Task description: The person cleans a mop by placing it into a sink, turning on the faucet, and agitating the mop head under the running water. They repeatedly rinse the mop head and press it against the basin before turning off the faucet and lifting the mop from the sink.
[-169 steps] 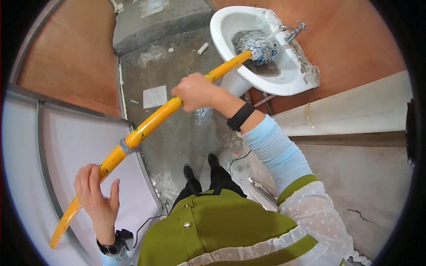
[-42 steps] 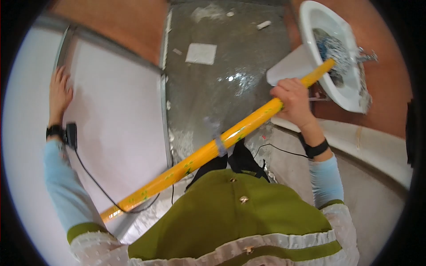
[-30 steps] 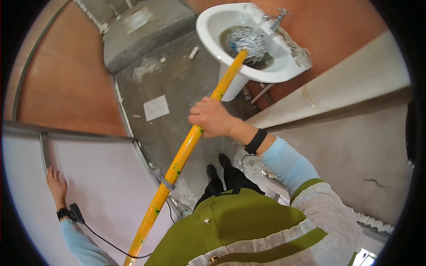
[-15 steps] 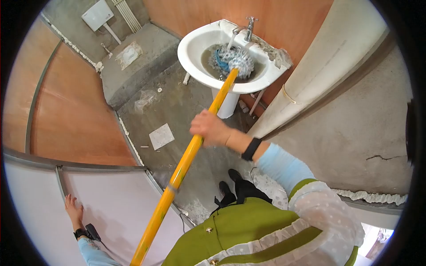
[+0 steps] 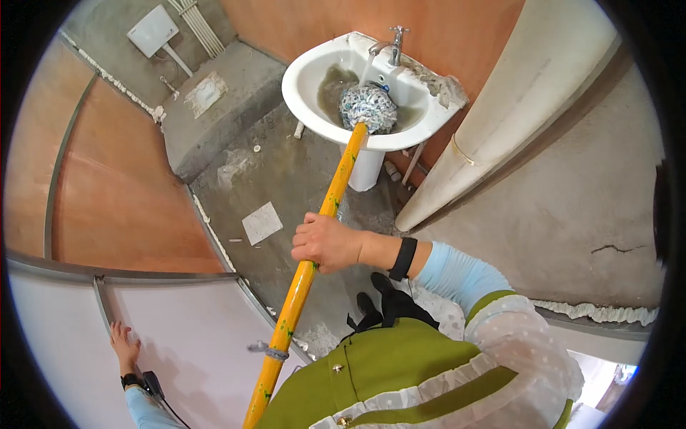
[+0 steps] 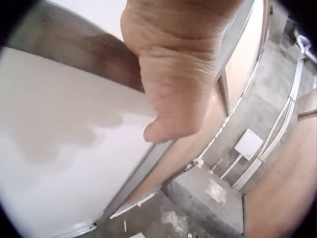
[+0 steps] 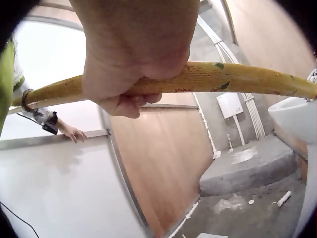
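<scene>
My right hand (image 5: 327, 242) grips a yellow mop handle (image 5: 295, 300) partway along, fingers curled round it, as the right wrist view also shows. The mop head (image 5: 369, 107), a bundle of white and bluish strands, sits in murky water in the white washbasin (image 5: 304, 114), near its front rim. A stream runs from the metal tap (image 5: 386, 48) into the basin, beside the strands. A grey tie (image 5: 269, 350) is wound round the handle's lower part. Off to the left, my left hand (image 5: 126, 348) rests on the white panel (image 5: 193, 322) by its metal strip, fingers spread and holding nothing.
A thick pale pipe (image 5: 514, 107) slants along the right wall. Beyond the wet floor (image 5: 264, 179), a concrete step (image 5: 214, 107) rises at the back left. A square white tile (image 5: 262, 224) lies on the floor. A cable trails from the left wrist.
Over five seconds, my left hand has left the handle's side for the panel. In the last half second, my right hand has drawn the handle closer, bringing the mop head toward the front rim.
</scene>
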Demonstrator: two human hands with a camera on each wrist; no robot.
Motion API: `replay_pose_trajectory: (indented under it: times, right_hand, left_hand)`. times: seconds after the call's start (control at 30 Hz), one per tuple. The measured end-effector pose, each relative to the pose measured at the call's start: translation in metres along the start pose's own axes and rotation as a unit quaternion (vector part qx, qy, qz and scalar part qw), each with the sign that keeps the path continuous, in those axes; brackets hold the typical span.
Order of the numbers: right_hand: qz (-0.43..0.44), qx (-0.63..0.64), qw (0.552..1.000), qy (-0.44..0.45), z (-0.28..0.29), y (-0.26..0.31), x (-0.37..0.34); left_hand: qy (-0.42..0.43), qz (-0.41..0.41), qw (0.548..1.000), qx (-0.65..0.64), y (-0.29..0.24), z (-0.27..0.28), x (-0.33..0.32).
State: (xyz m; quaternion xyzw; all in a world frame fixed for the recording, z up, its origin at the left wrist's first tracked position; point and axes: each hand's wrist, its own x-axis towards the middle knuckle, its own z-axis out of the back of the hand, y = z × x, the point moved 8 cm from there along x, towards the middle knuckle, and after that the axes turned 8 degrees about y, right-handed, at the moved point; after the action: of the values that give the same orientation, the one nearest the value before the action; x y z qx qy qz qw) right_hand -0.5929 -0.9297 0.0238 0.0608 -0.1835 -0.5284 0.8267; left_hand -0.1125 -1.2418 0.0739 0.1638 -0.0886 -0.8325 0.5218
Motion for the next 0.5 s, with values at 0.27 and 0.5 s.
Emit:
replay_pose_trajectory:
  times: [0.27, 0.5]
  right_hand:
    - [0.023, -0.017, 0.999, 0.016, -0.010, -0.054, -0.010]
    - [-0.022, -0.103, 0.993, 0.051, -0.017, -0.051, 0.006]
  left_hand:
    - [-0.121, -0.157, 0.980, 0.026, 0.001, -0.002, 0.001]
    - [0.017, -0.031, 0.998, -0.046, -0.003, 0.003, 0.000]
